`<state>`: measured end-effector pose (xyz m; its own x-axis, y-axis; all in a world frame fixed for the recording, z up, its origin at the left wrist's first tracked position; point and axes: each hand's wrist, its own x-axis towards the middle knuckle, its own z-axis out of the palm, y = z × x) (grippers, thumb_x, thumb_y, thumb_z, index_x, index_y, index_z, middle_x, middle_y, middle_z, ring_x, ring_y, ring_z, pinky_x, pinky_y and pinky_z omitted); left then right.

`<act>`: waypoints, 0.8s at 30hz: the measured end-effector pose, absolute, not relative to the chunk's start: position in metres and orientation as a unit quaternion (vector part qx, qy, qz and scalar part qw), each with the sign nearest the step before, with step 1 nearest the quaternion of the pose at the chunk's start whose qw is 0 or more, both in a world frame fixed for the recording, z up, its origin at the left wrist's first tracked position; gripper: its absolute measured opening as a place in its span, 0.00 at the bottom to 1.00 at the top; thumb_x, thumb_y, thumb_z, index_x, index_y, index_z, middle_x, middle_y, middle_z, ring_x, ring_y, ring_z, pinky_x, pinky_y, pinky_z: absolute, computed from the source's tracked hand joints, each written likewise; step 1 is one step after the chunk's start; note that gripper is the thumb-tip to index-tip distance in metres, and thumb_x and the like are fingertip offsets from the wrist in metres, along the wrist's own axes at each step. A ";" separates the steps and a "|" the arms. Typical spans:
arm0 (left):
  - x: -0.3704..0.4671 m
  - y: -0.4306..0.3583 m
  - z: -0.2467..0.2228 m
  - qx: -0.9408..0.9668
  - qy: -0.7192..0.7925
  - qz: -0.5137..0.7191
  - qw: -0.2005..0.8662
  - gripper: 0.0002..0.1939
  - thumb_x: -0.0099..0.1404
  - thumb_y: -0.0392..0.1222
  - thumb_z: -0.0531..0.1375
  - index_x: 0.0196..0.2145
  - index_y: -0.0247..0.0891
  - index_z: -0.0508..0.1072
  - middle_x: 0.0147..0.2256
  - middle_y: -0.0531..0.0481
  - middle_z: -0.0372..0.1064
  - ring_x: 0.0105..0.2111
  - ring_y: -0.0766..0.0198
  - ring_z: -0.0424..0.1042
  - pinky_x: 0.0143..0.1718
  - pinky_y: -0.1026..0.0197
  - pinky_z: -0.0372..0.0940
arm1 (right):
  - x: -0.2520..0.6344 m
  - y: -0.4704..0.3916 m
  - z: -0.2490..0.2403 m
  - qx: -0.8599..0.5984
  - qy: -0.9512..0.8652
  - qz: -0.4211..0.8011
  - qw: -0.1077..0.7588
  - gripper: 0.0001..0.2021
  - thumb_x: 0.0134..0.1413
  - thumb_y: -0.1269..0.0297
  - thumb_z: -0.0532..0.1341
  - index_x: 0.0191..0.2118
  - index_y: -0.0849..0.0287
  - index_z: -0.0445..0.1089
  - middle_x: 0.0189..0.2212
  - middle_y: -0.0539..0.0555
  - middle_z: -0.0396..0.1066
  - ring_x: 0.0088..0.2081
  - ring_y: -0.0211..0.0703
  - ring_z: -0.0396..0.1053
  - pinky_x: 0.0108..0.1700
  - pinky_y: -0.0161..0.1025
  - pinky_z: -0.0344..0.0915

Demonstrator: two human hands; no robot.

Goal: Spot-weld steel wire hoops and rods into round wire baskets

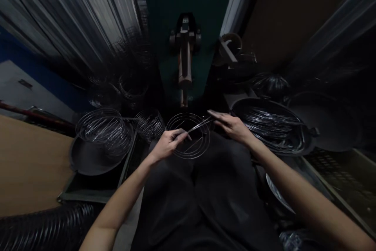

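Note:
My left hand (pixel 170 142) is closed on one end of some thin metal rods, thumb on top. The other end of the thin metal rods (pixel 197 126) is pinched in my right hand (pixel 227 123), whose fingers point left. Below them, over the lap, lies a round wire rack (pixel 188 156) of concentric rings with cross wires. Just beyond my hands stands a green machine (pixel 167 67) with a copper-coloured arm (pixel 185 74) pointing down toward the rack.
Stacked wire rings (pixel 101 125) rest on a dark round pan (pixel 94 163) at the left. Another basin (pixel 308 141) at the right holds bundled metal rods (pixel 270 125). A crate (pixel 349 180) stands at the far right, and coiled rings (pixel 44 227) lie at the lower left.

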<state>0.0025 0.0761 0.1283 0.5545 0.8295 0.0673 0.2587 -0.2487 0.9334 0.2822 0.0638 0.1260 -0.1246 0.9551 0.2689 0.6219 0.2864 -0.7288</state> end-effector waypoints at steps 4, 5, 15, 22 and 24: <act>-0.004 0.080 0.157 0.717 0.391 0.345 0.462 0.18 0.63 0.53 0.54 0.31 0.35 0.74 0.23 0.53 0.62 0.22 0.71 0.58 0.24 0.68 0.54 | 0.279 0.059 0.150 -0.514 -0.700 0.334 0.367 0.13 0.51 0.55 0.60 0.39 0.54 0.76 0.38 0.53 0.74 0.40 0.48 0.70 0.46 0.43 0.65; -0.004 0.082 0.158 0.706 0.397 0.344 0.475 0.18 0.63 0.53 0.55 0.31 0.34 0.74 0.21 0.54 0.59 0.21 0.72 0.56 0.22 0.68 0.52 | 0.276 0.052 0.152 -0.524 -0.687 0.343 0.369 0.13 0.49 0.54 0.61 0.37 0.55 0.76 0.36 0.54 0.75 0.39 0.48 0.70 0.45 0.43 0.65; 0.023 0.072 0.068 0.625 0.383 0.174 0.657 0.25 0.59 0.61 0.54 0.33 0.32 0.71 0.19 0.58 0.51 0.17 0.74 0.50 0.19 0.69 0.48 | 0.292 -0.003 0.077 -0.518 -0.404 0.717 0.235 0.20 0.40 0.50 0.69 0.33 0.63 0.72 0.26 0.53 0.68 0.26 0.34 0.64 0.29 0.32 0.62; 0.030 0.081 0.050 0.847 0.388 0.133 0.338 0.15 0.67 0.48 0.50 0.43 0.41 0.72 0.33 0.49 0.72 0.32 0.63 0.70 0.32 0.65 0.58 | 0.279 0.020 0.072 -0.583 -0.541 0.560 0.232 0.17 0.48 0.49 0.62 0.30 0.61 0.72 0.22 0.52 0.67 0.23 0.37 0.62 0.25 0.33 0.58; 0.033 0.082 0.042 0.872 0.395 0.120 0.262 0.15 0.68 0.46 0.49 0.47 0.42 0.70 0.37 0.48 0.74 0.35 0.61 0.72 0.32 0.65 0.58 | 0.274 0.017 0.068 -0.622 -0.647 0.389 0.207 0.13 0.54 0.55 0.58 0.33 0.59 0.73 0.26 0.55 0.71 0.27 0.43 0.67 0.30 0.36 0.61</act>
